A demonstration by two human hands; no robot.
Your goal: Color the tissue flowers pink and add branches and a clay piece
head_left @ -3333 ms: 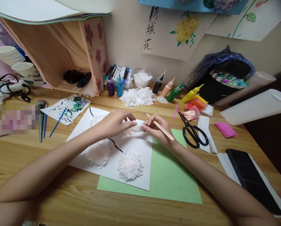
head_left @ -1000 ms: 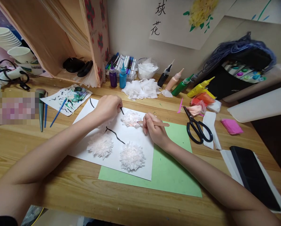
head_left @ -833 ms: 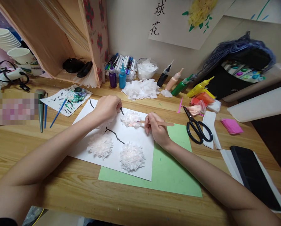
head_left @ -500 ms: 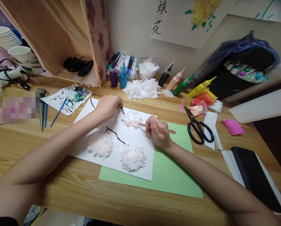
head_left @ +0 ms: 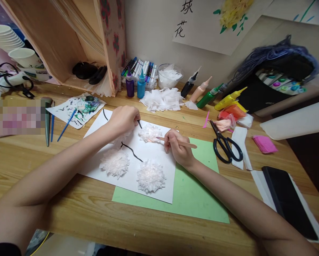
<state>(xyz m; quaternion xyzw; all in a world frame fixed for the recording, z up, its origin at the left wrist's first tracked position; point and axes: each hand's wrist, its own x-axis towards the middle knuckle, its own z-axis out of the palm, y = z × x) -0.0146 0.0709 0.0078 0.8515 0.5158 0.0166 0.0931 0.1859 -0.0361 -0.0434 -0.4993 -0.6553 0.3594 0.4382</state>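
In my right hand [head_left: 177, 146] is a flat wooden craft stick [head_left: 186, 144], gripped between thumb and fingers. Its tinted tip points left, at the right edge of a white tissue-paper flower [head_left: 149, 133]; whether they touch I cannot tell. My left hand [head_left: 125, 120] lies closed over the upper part of the white paper [head_left: 159, 193], partly covering another tissue flower [head_left: 124, 138]. What its curled fingers hold, if anything, is hidden. Two fuller tissue flowers, one at left [head_left: 114, 162] and one at right [head_left: 151, 176], sit lower on the sheet, near a black drawn line [head_left: 132, 152].
Green paper [head_left: 199, 192] lies under the white sheet. Behind are tissue squares [head_left: 162, 99], a tissue-filled bowl [head_left: 169, 77] and several paint bottles [head_left: 202, 89]. Black-handled scissors [head_left: 227, 151] and a black phone-like object [head_left: 289, 202] lie right; a paint-smeared sheet [head_left: 78, 110] and brushes [head_left: 67, 124] left.
The stick's tip has drawn away from a tissue piece at the flower's edge, and its tinted end now shows. My left hand keeps its place; the whole view has shifted slightly.
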